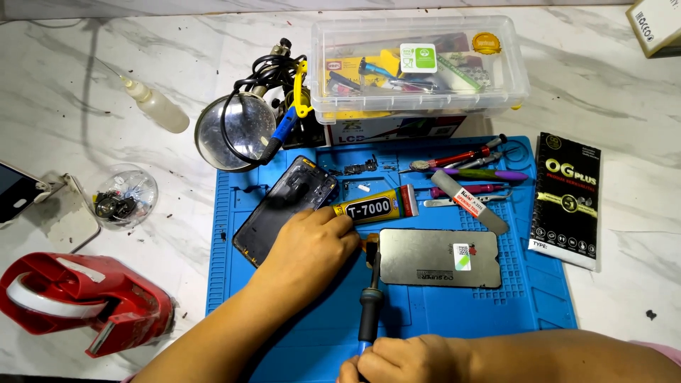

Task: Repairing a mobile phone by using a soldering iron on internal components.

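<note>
Nearest the camera, the right hand [397, 358] was wrapped in a fist around the blue end of a screwdriver [370, 301] at the near edge of the blue repair mat [539, 305]. Its black shaft ran away from the person, the tip reaching the left end of a grey phone screen panel [440, 257] lying face down on the mat. Whether the tip touched the panel could not be told.

Just beyond, the left hand [308, 248] rested palm down with fingers curled together, its fingertips on the tail of a yellow and black glue tube [376, 207] lying crosswise. Under and beside that hand lay a dark phone frame [284, 209], tilted toward the mat's left edge.

Off the mat's near left corner sat a red tape dispenser [85, 301]. Off the right edge lay a black screen protector package [566, 201].

Further back, near the mat's far right corner, lay red and purple hand tools [472, 170]. A round magnifier [234, 132] stood at the far left corner, a small glass dish [126, 195] and a squeeze bottle [156, 105] well to its left. Farthest, a clear plastic box [418, 67] held tools.
</note>
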